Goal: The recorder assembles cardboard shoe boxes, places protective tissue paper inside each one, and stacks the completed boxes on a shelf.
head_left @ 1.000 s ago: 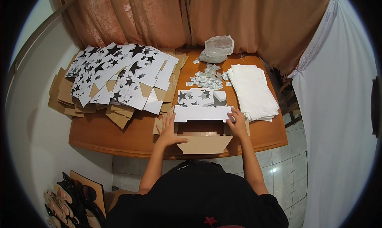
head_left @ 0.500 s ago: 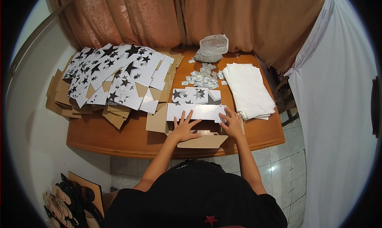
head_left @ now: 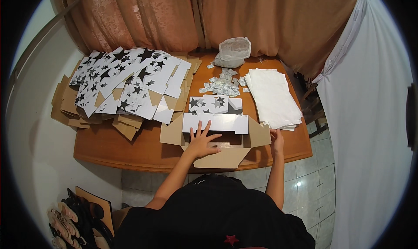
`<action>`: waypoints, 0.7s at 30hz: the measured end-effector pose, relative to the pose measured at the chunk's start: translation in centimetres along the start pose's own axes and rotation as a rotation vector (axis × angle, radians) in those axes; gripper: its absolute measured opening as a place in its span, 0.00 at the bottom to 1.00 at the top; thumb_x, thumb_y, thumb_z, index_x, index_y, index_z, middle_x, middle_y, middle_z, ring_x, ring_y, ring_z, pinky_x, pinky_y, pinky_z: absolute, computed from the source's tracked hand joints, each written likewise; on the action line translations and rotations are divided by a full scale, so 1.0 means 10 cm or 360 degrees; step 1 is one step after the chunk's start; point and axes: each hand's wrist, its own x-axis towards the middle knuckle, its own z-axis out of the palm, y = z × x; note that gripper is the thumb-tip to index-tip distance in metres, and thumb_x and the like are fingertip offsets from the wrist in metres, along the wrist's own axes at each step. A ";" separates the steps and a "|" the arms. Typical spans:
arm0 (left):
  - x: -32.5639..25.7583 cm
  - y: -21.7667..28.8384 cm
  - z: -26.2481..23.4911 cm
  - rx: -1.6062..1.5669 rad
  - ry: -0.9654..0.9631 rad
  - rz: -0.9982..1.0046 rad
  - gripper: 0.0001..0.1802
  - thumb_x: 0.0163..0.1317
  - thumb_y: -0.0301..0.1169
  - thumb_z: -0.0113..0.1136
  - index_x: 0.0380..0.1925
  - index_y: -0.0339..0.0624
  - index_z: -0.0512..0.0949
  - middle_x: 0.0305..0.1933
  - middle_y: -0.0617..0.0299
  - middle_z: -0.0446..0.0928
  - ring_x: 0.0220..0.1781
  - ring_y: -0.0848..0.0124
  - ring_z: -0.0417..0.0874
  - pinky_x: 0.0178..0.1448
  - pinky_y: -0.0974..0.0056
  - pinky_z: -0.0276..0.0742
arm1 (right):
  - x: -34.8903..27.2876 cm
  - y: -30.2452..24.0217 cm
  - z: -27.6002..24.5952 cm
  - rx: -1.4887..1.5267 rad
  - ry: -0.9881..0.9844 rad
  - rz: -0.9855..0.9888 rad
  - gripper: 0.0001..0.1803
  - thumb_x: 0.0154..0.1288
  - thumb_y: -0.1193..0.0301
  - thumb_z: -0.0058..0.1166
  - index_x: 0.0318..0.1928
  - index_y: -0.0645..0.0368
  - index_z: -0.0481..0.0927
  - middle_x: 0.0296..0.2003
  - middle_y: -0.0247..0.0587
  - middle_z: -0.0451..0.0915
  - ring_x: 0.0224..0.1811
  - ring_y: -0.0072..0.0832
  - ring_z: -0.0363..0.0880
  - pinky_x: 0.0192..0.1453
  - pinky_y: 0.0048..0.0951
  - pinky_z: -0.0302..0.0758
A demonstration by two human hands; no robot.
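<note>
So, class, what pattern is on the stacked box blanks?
Black stars on white, on the box blanks, clearest in the head view.

A left hand (head_left: 201, 141) presses flat on a half-folded brown cardboard box with star-printed white panels (head_left: 215, 123) on a wooden worktop (head_left: 130, 144); the right hand (head_left: 277, 138) touches stacked white sheets (head_left: 272, 96).

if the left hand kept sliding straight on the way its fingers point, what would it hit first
The left hand lies flat on the open cardboard box, fingers pointing away from the person. Straight on, it would probably first cross the white flap its fingertips already touch, then the star-printed sheet behind it.
</note>
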 end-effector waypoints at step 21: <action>-0.01 0.06 0.07 0.0235 0.0150 -0.0085 0.58 0.27 0.73 0.57 0.63 0.58 0.62 0.72 0.44 0.29 0.72 0.43 0.23 0.61 0.29 0.18 | -0.15 0.22 1.27 -0.1909 -0.0079 -0.0990 0.41 0.44 0.63 0.65 0.60 0.56 0.61 0.62 0.56 0.53 0.59 0.55 0.59 0.57 0.50 0.62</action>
